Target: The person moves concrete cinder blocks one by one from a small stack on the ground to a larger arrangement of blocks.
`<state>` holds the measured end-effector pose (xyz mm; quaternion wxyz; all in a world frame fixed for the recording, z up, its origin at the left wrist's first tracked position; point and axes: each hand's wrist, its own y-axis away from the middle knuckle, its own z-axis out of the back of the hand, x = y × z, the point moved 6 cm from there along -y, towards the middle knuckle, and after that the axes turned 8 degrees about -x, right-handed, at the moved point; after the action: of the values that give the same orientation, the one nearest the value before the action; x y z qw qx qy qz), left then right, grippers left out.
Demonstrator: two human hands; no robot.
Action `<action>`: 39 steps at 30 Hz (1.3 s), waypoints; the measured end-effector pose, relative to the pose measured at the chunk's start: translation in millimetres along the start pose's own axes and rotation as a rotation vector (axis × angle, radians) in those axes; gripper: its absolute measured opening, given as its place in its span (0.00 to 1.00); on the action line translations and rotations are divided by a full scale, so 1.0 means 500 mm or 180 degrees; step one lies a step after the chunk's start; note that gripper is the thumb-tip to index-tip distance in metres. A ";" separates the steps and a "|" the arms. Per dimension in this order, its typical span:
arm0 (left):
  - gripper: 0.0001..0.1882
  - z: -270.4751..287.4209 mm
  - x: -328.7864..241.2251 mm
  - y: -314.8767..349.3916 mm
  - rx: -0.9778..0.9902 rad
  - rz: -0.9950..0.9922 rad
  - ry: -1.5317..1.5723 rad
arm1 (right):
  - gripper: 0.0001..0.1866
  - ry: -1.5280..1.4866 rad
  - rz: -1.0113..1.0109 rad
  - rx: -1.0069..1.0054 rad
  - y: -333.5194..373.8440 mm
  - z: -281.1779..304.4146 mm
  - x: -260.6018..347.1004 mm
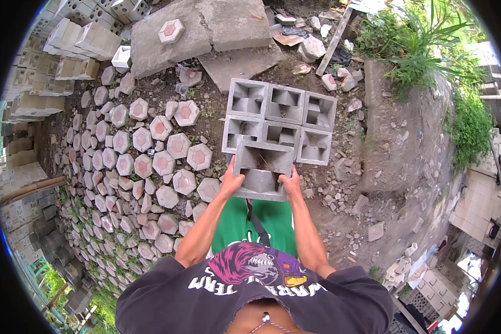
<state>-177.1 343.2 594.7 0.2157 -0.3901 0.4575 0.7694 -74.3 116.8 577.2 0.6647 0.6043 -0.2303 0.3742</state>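
A grey hollow concrete block (263, 193) is held in front of my waist. My left hand (231, 179) grips its left side and my right hand (289, 182) grips its right side, thumbs on the near face. The fingers curl out of sight behind it. Just beyond is a group of similar grey concrete blocks (284, 121), set side by side in two rows with their hollows facing up. The held block overlaps the near row in view; whether it touches them I cannot tell.
Hexagonal pavers (163, 162) with reddish centres cover the ground to the left. Stacked blocks (83, 42) stand at the far left. Broken concrete slabs (167, 39) lie at the back. On the right are a raised dirt ledge (401, 139), rubble (376, 231) and green plants (423, 50).
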 end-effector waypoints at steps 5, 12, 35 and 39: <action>0.47 0.019 0.044 -0.156 0.0128 0.0309 0.0067 | 0.43 0.0288 -0.0144 0.0084 -0.157 -0.099 0.001; 0.44 0.016 0.062 -0.404 -0.0032 0.0146 0.0228 | 0.43 0.0181 -0.0011 0.0204 -0.357 -0.223 -0.009; 0.37 0.023 -0.012 -0.758 -0.0211 -0.0323 0.0430 | 0.44 0.0209 0.0681 0.0290 -0.690 -0.397 0.110; 0.36 0.018 0.005 -0.765 -0.0429 -0.0011 0.0794 | 0.46 0.0445 0.0831 0.0253 -0.708 -0.391 0.092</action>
<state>81.2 537.9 390.2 0.1317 -0.4971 0.4273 0.7436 200.1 321.1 356.7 0.6004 0.5675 -0.2450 0.5074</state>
